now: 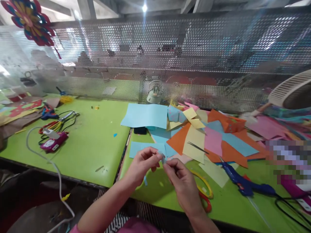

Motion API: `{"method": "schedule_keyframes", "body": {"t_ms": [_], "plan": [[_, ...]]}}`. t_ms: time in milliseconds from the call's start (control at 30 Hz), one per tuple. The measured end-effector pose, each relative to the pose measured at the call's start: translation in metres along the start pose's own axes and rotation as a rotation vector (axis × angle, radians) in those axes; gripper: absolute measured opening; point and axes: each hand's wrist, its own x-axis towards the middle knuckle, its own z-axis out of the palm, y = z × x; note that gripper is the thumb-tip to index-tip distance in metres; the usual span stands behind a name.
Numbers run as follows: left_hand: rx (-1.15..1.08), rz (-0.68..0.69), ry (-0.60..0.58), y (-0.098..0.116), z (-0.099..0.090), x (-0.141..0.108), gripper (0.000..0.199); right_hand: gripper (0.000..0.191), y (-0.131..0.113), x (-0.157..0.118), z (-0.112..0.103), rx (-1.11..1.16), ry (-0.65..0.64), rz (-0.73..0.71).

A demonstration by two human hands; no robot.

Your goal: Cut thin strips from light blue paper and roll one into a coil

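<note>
A small light blue paper piece (163, 158) is pinched between my left hand (147, 159) and my right hand (181, 177), over the front of the green table. Its exact shape is partly hidden by my fingertips. Just behind my hands lies a flat light blue paper sheet (136, 149). Scissors with yellow and red handles (206, 184) lie partly under my right hand. To the right rests a blue hot glue gun (239, 179), and black tweezers (197, 147) lie on a cream sheet (194, 139).
Coloured paper sheets (233, 142) cover the table's right side. A larger blue sheet (147, 116) lies behind. At left are a magenta power strip (53, 142) and a white cable (54, 168). A perforated metal screen (121, 58) borders the back; a beige fan (291, 90) stands at right.
</note>
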Motion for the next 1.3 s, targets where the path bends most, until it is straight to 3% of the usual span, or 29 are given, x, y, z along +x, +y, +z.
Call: {"method": "schedule_keyframes", "body": {"t_ms": [200, 367, 467, 733, 967, 1133, 1300], "plan": [[-0.043, -0.121, -0.019, 0.003, -0.008, 0.007, 0.042, 0.025, 0.001, 0.007, -0.017, -0.264, -0.125, -0.055], [0.075, -0.238, -0.118, 0.0, -0.008, 0.002, 0.048, 0.018, -0.011, 0.012, -0.032, -0.395, -0.056, -0.183], [0.156, -0.248, -0.197, 0.0, -0.006, -0.003, 0.045, 0.012, -0.02, 0.013, -0.031, -0.447, -0.091, -0.233], [0.304, -0.208, -0.176, -0.002, -0.009, -0.011, 0.019, 0.012, -0.019, 0.009, -0.022, -0.292, -0.071, -0.195], [0.348, -0.227, -0.165, -0.001, -0.009, -0.014, 0.015, 0.003, -0.019, 0.007, -0.024, -0.301, -0.111, -0.167], [0.291, -0.245, -0.165, -0.001, -0.009, -0.015, 0.021, 0.005, -0.023, 0.005, -0.021, -0.435, -0.043, -0.345], [0.216, -0.247, -0.136, -0.001, -0.01, -0.015, 0.03, 0.021, -0.02, 0.003, -0.022, -0.725, 0.009, -0.747]]}}
